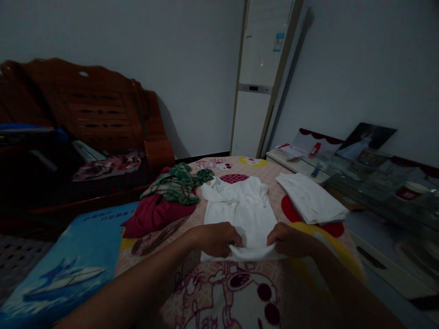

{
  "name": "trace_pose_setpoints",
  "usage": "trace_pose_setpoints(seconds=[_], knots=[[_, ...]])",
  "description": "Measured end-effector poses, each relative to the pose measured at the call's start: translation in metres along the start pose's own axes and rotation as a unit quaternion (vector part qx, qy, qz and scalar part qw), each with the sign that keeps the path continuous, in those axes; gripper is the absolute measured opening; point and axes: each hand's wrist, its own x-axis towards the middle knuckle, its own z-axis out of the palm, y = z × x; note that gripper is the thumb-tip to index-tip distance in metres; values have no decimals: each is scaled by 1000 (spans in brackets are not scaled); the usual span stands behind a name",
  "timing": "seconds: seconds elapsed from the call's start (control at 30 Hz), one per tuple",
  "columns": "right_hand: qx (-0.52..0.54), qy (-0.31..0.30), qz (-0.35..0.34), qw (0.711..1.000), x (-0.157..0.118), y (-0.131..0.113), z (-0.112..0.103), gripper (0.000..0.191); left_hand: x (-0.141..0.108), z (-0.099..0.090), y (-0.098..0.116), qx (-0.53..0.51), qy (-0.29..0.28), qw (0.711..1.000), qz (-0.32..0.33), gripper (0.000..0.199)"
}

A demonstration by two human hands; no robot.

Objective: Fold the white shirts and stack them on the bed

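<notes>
A white shirt [240,210] lies on the patterned cloth [236,297], its collar end pointing away from me. My left hand [219,238] is closed on the left part of its near edge. The right part of that edge is pinched in my right hand [290,240]. Between the hands the hem is lifted a little and sags. Fingertips of both hands are partly hidden by the fabric. To the right rests a folded white garment [312,197]; on the left is a heap with a green plaid cloth [174,185] and a dark red cloth [159,214].
A wooden bench [99,109] stands at the left, beside a blue mat [82,265] with a boat picture. On the right is a glass-topped cabinet [377,196] holding papers [290,151], a photo [366,139] and a cup [410,192]. A tall white air conditioner [255,119] stands behind.
</notes>
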Motion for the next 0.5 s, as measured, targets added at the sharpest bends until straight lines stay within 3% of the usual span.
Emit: trace_pose_setpoints(seconds=[0.13,0.2,0.27,0.33,0.4,0.5], knots=[[164,-105,29,980,4,2,-6,22,10,-12,-19,-115,-80,990,-5,38],[255,-122,39,958,12,5,-11,31,17,-28,-38,-117,-15,992,-39,38],[306,-36,60,949,25,10,-16,38,25,-47,-61,-30,162,981,-104,28],[314,117,84,938,41,18,-21,37,32,-63,-85,47,338,911,-233,27],[311,258,105,908,57,31,-26,35,37,-72,-109,105,424,837,-328,33],[286,411,142,854,80,56,-34,32,41,-73,-140,120,449,777,-424,43]])
